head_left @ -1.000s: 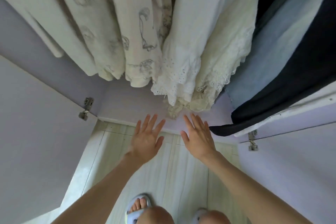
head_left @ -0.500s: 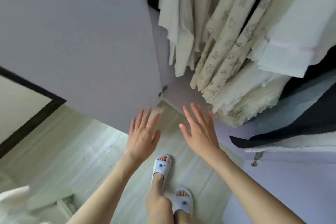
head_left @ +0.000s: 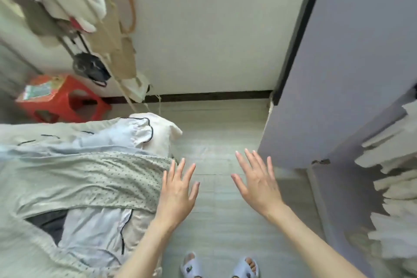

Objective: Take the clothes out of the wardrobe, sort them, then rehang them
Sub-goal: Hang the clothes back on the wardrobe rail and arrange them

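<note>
Both held out palm-down over the floor (head_left: pixel 225 221), gripping nothing: left hand (head_left: pixel 178 192) with fingers spread, its edge over the bed (head_left: pixel 33 198); right hand (head_left: pixel 257 184) likewise splayed, right of the bed. Pale, blurred clothes (head_left: pixel 392 187) hanging far right of the bed, behind the lilac wardrobe door (head_left: pixel 338 74), long axis unclear. Crumpled dotted green sheet (head_left: pixel 90 178) across the bed; red plastic stool (head_left: pixel 61 99) beyond

Left of your left hand (head_left: pixel 177 196): sage cloth (head_left: pixel 90 178) with small dark dots | pale blue garment (head_left: pixel 106 140) piped in dark trim | far beyond it: red stool (head_left: pixel 61 101) | right of your right hand (head_left: pixel 259 183): lilac wardrobe door (head_left: pixel 338 63), cream-white clothes (head_left: pixel 392 187) | below your hands: pale blue slippers (head_left: pixel 191 266)
</note>
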A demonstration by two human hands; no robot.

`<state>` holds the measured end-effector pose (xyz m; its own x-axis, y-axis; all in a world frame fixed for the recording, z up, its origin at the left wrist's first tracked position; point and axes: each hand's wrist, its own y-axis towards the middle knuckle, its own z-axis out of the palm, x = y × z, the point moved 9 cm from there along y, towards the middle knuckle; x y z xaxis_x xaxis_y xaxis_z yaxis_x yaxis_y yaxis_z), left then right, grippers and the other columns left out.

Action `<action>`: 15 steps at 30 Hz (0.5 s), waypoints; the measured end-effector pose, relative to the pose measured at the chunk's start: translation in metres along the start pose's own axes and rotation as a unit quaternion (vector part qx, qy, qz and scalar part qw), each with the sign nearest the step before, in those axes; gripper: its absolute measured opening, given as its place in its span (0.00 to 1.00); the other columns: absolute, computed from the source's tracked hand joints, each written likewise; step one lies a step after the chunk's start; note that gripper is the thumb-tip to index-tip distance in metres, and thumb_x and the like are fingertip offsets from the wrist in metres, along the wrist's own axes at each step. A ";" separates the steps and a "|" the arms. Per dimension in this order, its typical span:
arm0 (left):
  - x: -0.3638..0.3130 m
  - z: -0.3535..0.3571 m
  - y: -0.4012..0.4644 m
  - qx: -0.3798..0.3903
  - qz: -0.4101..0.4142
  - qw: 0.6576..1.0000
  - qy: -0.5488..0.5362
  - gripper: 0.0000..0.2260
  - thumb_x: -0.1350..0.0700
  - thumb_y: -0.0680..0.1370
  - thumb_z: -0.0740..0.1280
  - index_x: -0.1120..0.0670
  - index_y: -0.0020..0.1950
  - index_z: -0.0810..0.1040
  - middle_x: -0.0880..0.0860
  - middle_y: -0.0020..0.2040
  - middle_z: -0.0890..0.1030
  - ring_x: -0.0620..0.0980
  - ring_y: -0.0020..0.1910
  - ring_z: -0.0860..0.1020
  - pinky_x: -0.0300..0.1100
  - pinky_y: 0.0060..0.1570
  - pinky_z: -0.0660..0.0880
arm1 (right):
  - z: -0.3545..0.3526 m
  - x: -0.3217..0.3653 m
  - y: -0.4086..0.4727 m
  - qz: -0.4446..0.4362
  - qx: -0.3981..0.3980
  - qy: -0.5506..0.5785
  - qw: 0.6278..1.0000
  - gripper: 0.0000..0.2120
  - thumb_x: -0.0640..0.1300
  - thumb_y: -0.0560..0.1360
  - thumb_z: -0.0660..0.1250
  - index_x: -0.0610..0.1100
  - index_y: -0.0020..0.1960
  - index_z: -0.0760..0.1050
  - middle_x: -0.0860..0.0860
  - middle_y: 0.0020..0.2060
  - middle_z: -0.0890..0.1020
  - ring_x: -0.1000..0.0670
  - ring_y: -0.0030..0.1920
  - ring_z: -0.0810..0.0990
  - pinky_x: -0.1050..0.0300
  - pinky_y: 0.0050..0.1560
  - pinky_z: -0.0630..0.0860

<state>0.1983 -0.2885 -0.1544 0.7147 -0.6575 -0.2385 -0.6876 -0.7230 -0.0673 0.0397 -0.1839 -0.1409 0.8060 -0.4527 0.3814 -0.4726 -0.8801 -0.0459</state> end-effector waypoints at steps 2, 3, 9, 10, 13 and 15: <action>0.041 -0.016 -0.025 -0.011 -0.053 0.998 -0.010 0.23 0.47 0.74 0.55 0.56 0.63 0.76 0.61 0.64 0.75 0.66 0.64 0.71 0.65 0.56 0.71 | 0.008 0.052 0.006 -0.060 0.006 -0.023 0.998 0.27 0.57 0.72 0.53 0.45 0.65 0.73 0.43 0.61 0.78 0.42 0.62 0.76 0.38 0.61 0.64; 0.061 -0.023 -0.039 -0.015 -0.077 0.997 -0.011 0.23 0.47 0.74 0.54 0.56 0.64 0.75 0.61 0.64 0.75 0.66 0.64 0.71 0.65 0.57 0.70 | 0.012 0.076 0.008 -0.087 0.010 -0.029 0.996 0.27 0.57 0.72 0.53 0.46 0.65 0.73 0.44 0.60 0.78 0.43 0.62 0.76 0.38 0.61 0.65; 0.169 -0.064 -0.132 -0.056 -0.207 0.976 -0.047 0.30 0.40 0.75 0.43 0.49 0.75 0.58 0.54 0.76 0.56 0.56 0.76 0.48 0.53 0.73 0.48 | 0.056 0.219 -0.008 -0.231 0.036 -0.033 0.972 0.24 0.53 0.71 0.66 0.45 0.65 0.73 0.43 0.61 0.77 0.42 0.62 0.76 0.36 0.61 0.66; 0.186 -0.068 -0.149 -0.063 -0.225 0.971 -0.044 0.29 0.40 0.76 0.42 0.48 0.76 0.55 0.53 0.77 0.52 0.54 0.76 0.45 0.50 0.73 0.44 | 0.064 0.243 -0.014 -0.256 0.042 -0.031 0.965 0.25 0.52 0.71 0.68 0.45 0.66 0.72 0.43 0.62 0.77 0.41 0.63 0.75 0.36 0.62 0.65; 0.232 -0.076 -0.198 -0.045 -0.280 0.959 -0.028 0.28 0.40 0.78 0.42 0.47 0.76 0.50 0.52 0.77 0.46 0.52 0.76 0.40 0.48 0.72 0.40 | 0.079 0.304 -0.032 -0.303 0.053 -0.021 0.951 0.25 0.53 0.75 0.63 0.46 0.69 0.68 0.44 0.67 0.72 0.43 0.69 0.69 0.42 0.68 0.54; 0.258 -0.078 -0.229 -0.031 -0.313 0.949 -0.027 0.28 0.40 0.78 0.42 0.48 0.77 0.48 0.52 0.77 0.45 0.53 0.75 0.40 0.49 0.72 0.40 | 0.091 0.340 -0.041 -0.336 0.077 -0.020 0.938 0.26 0.56 0.77 0.58 0.48 0.73 0.63 0.45 0.71 0.67 0.44 0.72 0.62 0.43 0.71 0.49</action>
<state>0.5504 -0.3094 -0.1250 0.9720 -0.0841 -0.2194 -0.1197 -0.9807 -0.1548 0.3655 -0.3144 -0.0939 0.9175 0.2103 0.3377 0.2027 -0.9775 0.0581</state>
